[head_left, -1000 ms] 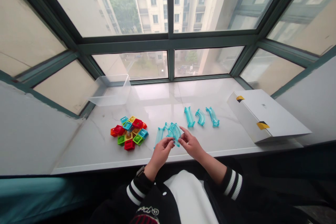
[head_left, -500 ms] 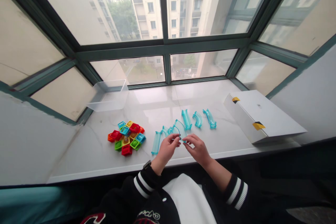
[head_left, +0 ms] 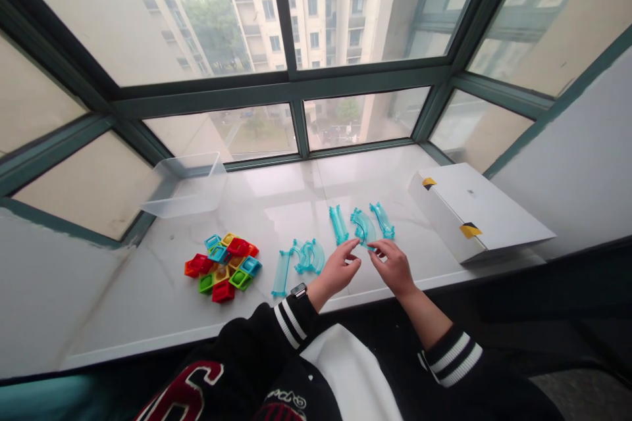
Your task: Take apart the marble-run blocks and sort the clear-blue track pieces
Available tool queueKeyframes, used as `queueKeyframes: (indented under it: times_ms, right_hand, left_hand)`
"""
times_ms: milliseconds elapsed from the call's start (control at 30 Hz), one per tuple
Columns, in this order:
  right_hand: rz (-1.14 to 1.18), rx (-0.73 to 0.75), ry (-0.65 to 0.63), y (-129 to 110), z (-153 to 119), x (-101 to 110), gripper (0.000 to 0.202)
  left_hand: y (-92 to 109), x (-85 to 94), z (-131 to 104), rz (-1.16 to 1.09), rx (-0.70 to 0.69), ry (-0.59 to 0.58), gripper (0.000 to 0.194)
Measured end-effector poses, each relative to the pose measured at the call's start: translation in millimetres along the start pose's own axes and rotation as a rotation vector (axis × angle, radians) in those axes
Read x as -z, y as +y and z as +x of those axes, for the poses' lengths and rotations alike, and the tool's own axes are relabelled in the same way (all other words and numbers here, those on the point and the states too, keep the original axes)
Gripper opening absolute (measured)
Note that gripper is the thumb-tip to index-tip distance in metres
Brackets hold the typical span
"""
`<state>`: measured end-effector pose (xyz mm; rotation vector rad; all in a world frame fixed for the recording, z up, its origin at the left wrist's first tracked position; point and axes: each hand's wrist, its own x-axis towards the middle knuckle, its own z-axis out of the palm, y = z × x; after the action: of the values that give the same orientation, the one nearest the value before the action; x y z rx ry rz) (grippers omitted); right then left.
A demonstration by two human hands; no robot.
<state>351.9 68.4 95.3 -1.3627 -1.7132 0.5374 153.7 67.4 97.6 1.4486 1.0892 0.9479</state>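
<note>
Both our hands have shifted right since the earlier frame, carrying a curved track from the left tracks towards the right tracks. At the sill's back left corner stands a clear tub; the sill shows through its walls. Bright blocks lie piled nearer the front edge, with the left tracks beside them. Our left hand has thumb and forefinger apart, fingertip just beside the curved track. Our right hand pinches that track's near end, over the sill's front half, right of centre. It overlaps one of the right tracks in our view, so a low sweep could knock that askew; a loose pinch could let it twist and drop. A white box fills the right end, contents hidden.
</note>
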Motion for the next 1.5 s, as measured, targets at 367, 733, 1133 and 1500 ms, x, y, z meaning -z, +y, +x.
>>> queueKeyframes:
  times_ms: [367,733,1133,1500]
  right_hand:
    - [-0.137,-0.049,-0.033,32.1,42.2,-3.8,0.019]
    - [-0.208,-0.106,-0.158,55.0,71.6,-26.0,0.017]
    - [-0.254,-0.145,-0.190,64.1,73.3,-32.2,0.017]
    - [-0.244,-0.146,-0.188,69.4,72.0,-35.0,0.017]
  left_hand:
    - [-9.8,-29.8,50.0,-0.143,0.114,0.045,0.077]
    - [-21.9,-33.9,68.2,-0.312,0.312,0.045,0.101]
    - [-28.2,-42.1,74.8,-0.401,0.369,0.071,0.101]
    - [-29.8,-43.4,75.5,-0.385,0.384,0.068,0.099]
